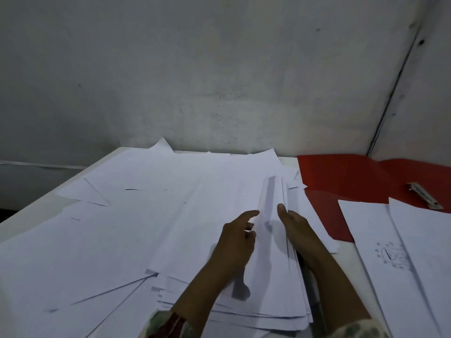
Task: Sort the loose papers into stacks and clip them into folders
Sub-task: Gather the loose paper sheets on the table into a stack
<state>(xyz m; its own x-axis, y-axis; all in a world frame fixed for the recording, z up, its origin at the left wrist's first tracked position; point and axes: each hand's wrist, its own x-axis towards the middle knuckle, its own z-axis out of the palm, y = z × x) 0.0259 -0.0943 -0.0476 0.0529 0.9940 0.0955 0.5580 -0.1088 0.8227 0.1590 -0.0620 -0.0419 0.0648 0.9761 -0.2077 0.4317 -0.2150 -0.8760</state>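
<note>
Both hands are working at the centre of the frame on a thick pile of white paper (244, 284) that is lying on the table (36, 215).

The left hand (238, 236) is resting on top of the pile, forefinger stretched toward a raised fold or lifted edge of a sheet (269, 198), the other fingers loosely bent. It is touching paper but I cannot tell whether it is pinching any.

The right hand (296, 228) is lying along the right side of the pile, thumb up against the lifted edge, fingers hidden behind the paper, so its grip cannot be judged. My reading: the two hands are bracketing the pile to square it or to peel off the top sheets for a separate stack.

Loose sheets (109, 191) are spreading across the whole left and middle of the table, overlapping at angles; too many and too blended to count.

One red folder (341, 176) is lying open at the right of the frame, just beside the pile, probably set within reach to take the next stack. One metal clip (424, 195) is sitting on its right half, holding nothing yet.

At the lower right, two or more sheets (380, 230) are covering the folder's near edge; one is carrying a small pencil drawing (393, 256).

A dark pen-like thing (313, 296) is lying by the right forearm, identity unsure.
</note>
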